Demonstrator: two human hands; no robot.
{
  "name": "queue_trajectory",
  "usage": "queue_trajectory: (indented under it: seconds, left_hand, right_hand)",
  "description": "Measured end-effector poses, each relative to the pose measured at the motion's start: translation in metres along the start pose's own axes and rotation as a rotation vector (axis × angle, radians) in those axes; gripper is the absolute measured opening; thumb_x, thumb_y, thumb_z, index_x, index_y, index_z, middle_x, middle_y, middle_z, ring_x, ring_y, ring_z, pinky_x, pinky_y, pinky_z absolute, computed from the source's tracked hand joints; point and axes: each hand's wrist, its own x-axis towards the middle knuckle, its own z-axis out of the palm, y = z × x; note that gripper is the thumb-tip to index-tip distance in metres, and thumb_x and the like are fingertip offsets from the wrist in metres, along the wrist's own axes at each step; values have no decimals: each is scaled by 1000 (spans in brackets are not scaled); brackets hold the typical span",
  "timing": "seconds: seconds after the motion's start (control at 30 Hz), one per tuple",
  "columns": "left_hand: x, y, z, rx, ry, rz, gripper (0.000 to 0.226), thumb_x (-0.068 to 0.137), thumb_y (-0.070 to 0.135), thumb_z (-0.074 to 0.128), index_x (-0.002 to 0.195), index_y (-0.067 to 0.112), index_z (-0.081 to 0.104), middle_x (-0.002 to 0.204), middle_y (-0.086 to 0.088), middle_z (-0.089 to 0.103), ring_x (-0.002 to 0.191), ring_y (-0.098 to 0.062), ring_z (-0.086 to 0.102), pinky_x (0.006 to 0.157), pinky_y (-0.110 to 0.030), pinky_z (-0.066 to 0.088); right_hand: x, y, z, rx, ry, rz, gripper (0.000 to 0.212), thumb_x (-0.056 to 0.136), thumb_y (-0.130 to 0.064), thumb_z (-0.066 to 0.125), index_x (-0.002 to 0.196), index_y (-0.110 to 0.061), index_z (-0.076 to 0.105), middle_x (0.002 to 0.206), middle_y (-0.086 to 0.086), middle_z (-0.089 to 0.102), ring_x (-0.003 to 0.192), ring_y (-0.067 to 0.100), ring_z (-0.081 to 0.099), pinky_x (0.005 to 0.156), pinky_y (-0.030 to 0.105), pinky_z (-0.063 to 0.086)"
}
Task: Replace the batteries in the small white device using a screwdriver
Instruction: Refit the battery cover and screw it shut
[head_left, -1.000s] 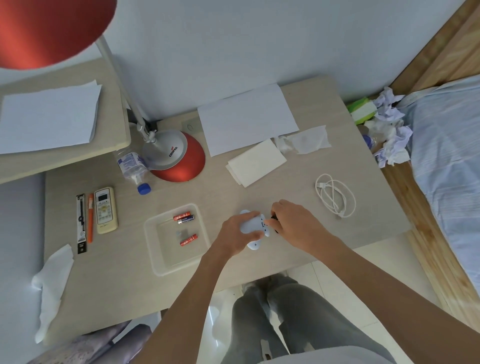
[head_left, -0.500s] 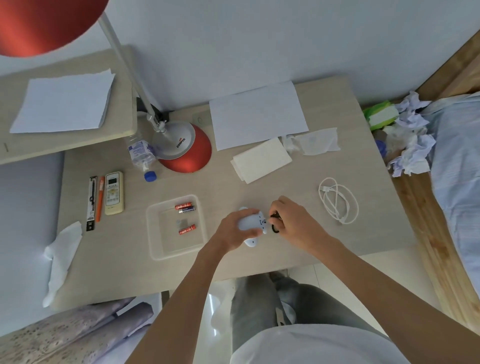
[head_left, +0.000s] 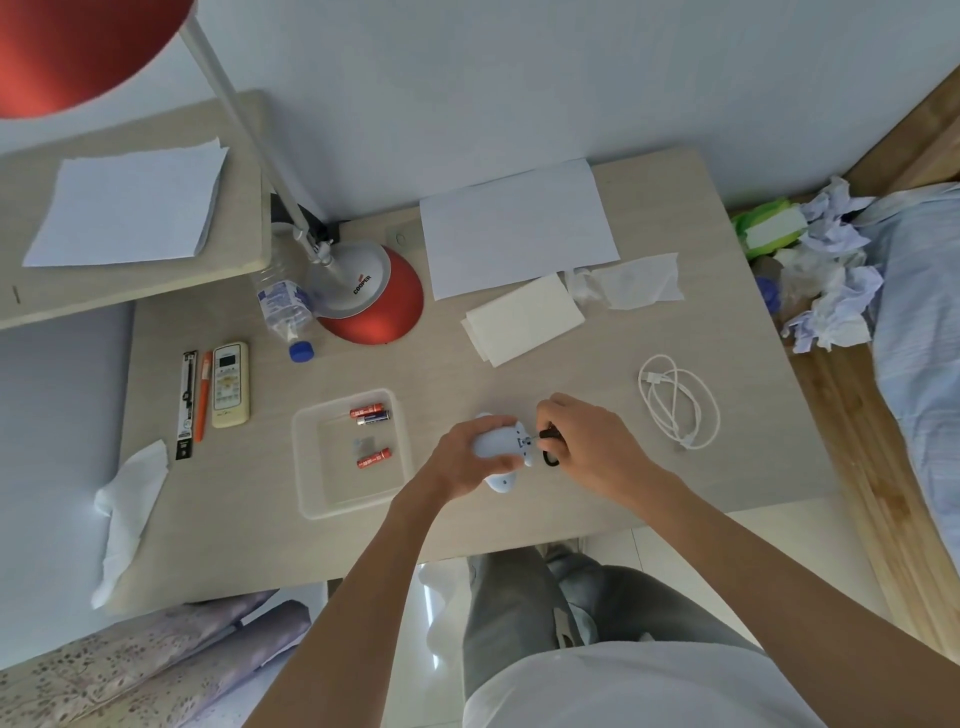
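The small white device (head_left: 500, 446) lies on the desk near its front edge, gripped from the left by my left hand (head_left: 460, 460). My right hand (head_left: 584, 441) holds a small black screwdriver (head_left: 546, 435) whose tip touches the device's right end. A black ring (head_left: 551, 458) shows under my right fingers. Left of the device a clear plastic tray (head_left: 306, 467) holds three batteries: two side by side (head_left: 370, 414) and one alone (head_left: 374, 458), plus a small grey piece.
A red desk lamp base (head_left: 371, 301) and a lying water bottle (head_left: 285, 312) are at the back. White papers (head_left: 517, 228), a folded napkin (head_left: 524, 322), a coiled white cable (head_left: 678, 402), a remote (head_left: 231, 384) and pens (head_left: 195, 400) lie around. Crumpled tissues (head_left: 826, 291) are right.
The view has shifted slightly. My hands stay on the device, and the right hand has turned a little with the screwdriver at the device's end.
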Motion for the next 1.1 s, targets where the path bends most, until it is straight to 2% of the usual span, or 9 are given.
queue_trajectory:
  seconds: [0.13, 0.27, 0.47, 0.53, 0.7, 0.8, 0.93, 1.0, 1.1]
  left_hand:
    - [0, 0, 1, 6, 2, 12, 54, 82, 47, 87, 132, 48, 66, 131, 4, 57, 108, -14, 59, 84, -27, 55]
    - [1, -1, 0, 5, -5, 22, 54, 81, 48, 87, 132, 48, 67, 131, 4, 58, 107, -13, 59, 81, -25, 55]
    - [1, -2, 2, -3, 7, 27, 54, 81, 48, 86, 131, 48, 66, 131, 4, 58, 108, -13, 59, 79, -23, 52]
    - [1, -3, 2, -11, 4, 20, 54, 81, 48, 87, 131, 49, 67, 131, 4, 58, 109, -17, 59, 81, -26, 55]
    - [1, -3, 2, -29, -1, 11, 55, 80, 49, 87, 131, 50, 66, 131, 3, 58, 110, -19, 60, 83, -30, 58]
    - [1, -3, 2, -25, -3, 21, 54, 81, 46, 87, 131, 49, 67, 130, 3, 58, 108, -17, 60, 77, -23, 52]
    - [2, -4, 2, -14, -3, 27, 54, 81, 48, 87, 131, 50, 66, 131, 3, 58, 110, -19, 60, 78, -23, 53]
    - [2, -4, 2, -20, -8, 27, 55, 80, 50, 86, 130, 51, 66, 130, 3, 59, 110, -19, 61, 79, -26, 56]
    - [1, -3, 2, -46, -10, 25, 54, 80, 49, 87, 130, 51, 67, 129, 4, 59, 110, -17, 61, 80, -28, 58]
  right_hand:
    - [1, 1, 1, 28, 50, 44, 10, 96, -25, 71, 95, -30, 62, 89, -8, 56, 72, 19, 60, 62, 35, 51]
    - [4, 2, 0, 46, 53, 76, 5, 96, -33, 74, 101, -31, 74, 92, -8, 61, 79, 19, 65, 70, 38, 56]
    - [5, 5, 7, -64, 17, 108, 35, 104, -50, 58, 96, -17, 65, 91, -1, 59, 73, 22, 62, 68, 41, 56]
    - [6, 6, 8, -64, 12, 100, 34, 104, -48, 59, 94, -16, 65, 89, -2, 58, 73, 23, 62, 68, 42, 56]
    - [0, 6, 6, 84, 77, 30, 13, 98, -34, 73, 100, -23, 66, 96, -9, 57, 71, 21, 63, 65, 37, 54]
    - [-3, 9, 7, 69, 75, 28, 15, 98, -38, 71, 104, -27, 63, 99, -10, 55, 70, 20, 64, 65, 38, 56]
    - [1, 8, 9, -125, 38, 97, 39, 103, -59, 55, 97, -21, 62, 88, -6, 59, 68, 20, 63, 65, 40, 57]
    - [3, 8, 11, -159, 27, 109, 43, 105, -57, 52, 90, -18, 62, 82, -4, 57, 66, 21, 61, 65, 41, 57]
    - [4, 6, 12, -86, 38, 63, 27, 104, -44, 61, 95, -18, 62, 90, -5, 56, 68, 23, 61, 66, 44, 57]
